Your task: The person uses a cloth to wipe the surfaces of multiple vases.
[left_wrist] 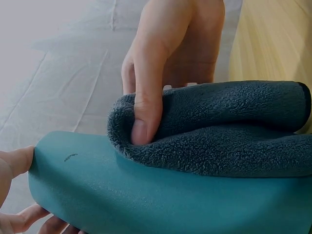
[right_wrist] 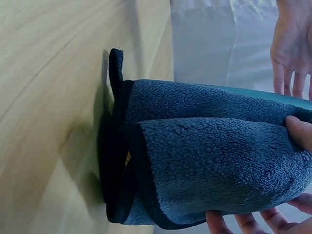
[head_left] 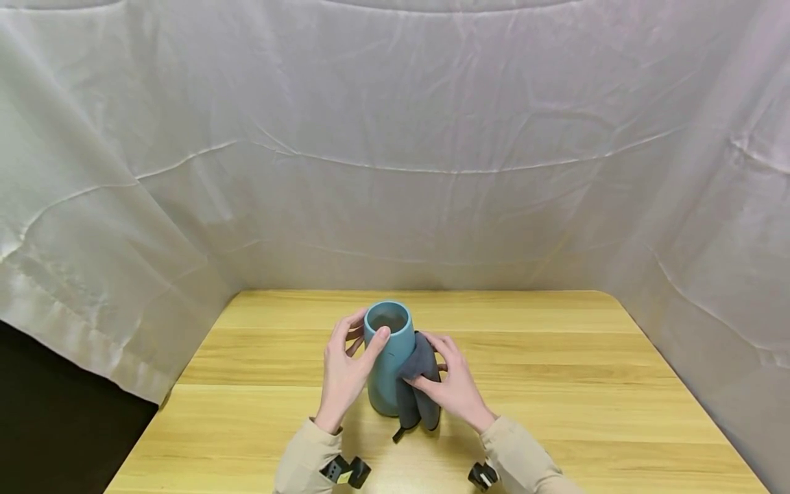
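A teal vase point(head_left: 384, 374) with an open round mouth stands upright on the wooden table. My left hand point(head_left: 343, 370) grips it near the rim, thumb on the near side and fingers around the left. In my right hand point(head_left: 453, 387) is a folded dark grey towel point(head_left: 422, 377), pinched between thumb and fingers against the vase's right side. The left wrist view shows a small dark mark on the vase point(left_wrist: 97, 180), just beyond the fold of the fluffy towel point(left_wrist: 204, 151). Black edging and a hanging loop show on the towel point(right_wrist: 209, 151) in the right wrist view.
The wooden table point(head_left: 555, 398) has light planks. Pale grey fabric point(head_left: 420, 206) hangs behind it and along both sides. A dark area point(head_left: 62, 412) lies beyond the table's left edge. Each sleeve carries a small black device at the wrist.
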The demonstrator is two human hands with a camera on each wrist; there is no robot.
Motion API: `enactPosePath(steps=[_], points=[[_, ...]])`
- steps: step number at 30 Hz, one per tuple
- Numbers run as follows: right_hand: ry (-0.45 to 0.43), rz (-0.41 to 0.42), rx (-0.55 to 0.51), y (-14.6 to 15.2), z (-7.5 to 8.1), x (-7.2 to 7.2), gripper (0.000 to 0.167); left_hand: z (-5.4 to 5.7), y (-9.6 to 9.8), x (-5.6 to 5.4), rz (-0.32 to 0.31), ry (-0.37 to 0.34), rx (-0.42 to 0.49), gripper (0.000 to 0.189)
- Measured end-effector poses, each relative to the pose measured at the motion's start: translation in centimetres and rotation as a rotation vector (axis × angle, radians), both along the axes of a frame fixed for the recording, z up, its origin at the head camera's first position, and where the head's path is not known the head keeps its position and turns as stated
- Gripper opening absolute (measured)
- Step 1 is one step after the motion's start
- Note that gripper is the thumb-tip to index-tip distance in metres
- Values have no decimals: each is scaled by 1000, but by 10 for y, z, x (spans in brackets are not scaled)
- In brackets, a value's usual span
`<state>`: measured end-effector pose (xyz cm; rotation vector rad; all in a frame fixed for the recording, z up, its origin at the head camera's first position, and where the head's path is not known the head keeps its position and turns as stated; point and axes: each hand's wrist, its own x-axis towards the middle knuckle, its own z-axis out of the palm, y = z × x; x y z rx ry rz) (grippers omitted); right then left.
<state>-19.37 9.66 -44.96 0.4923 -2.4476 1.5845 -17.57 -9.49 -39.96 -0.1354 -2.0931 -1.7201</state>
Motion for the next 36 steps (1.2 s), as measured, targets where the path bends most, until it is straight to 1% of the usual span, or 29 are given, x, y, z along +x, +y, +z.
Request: enactPosePath(steps=[3, 7, 12, 14, 16, 18, 21, 24, 26, 29, 31, 36], points=[[11, 4, -9, 0, 2, 1, 68, 0, 0, 0, -2, -1, 1, 46], [30, 6, -15, -1, 8, 1, 69, 0, 0, -1, -1, -2, 6, 46], [106, 11, -16, -3, 19, 0, 70, 1, 0, -1, 5, 0, 6, 47], [135, 15, -18, -3, 21, -1, 69, 1, 1, 0, 11, 0, 3, 47], [147, 17, -17, -3, 21, -2, 69, 1, 1, 0, 16, 0, 1, 46], [139, 15, -15, -2, 17, -2, 69, 0, 1, -1, 19, 0, -1, 46], [102, 6, -1, -2, 8, -1, 69, -1, 1, -1, 20, -1, -3, 46], [66, -2, 11, -1, -2, 1, 69, -1, 1, -1, 18, 0, 1, 46], [51, -4, 13, 0, -5, 2, 69, 0, 1, -1, 16, -2, 5, 46], [36, -1, -6, 0, -4, 3, 69, 0, 1, 0, 14, -1, 8, 46], [36, 2, -18, -1, 1, 4, 69, 0, 1, 0, 12, -1, 10, 46], [102, 17, -25, -3, 16, 4, 69, 0, 1, 0, 10, -6, 12, 47]])
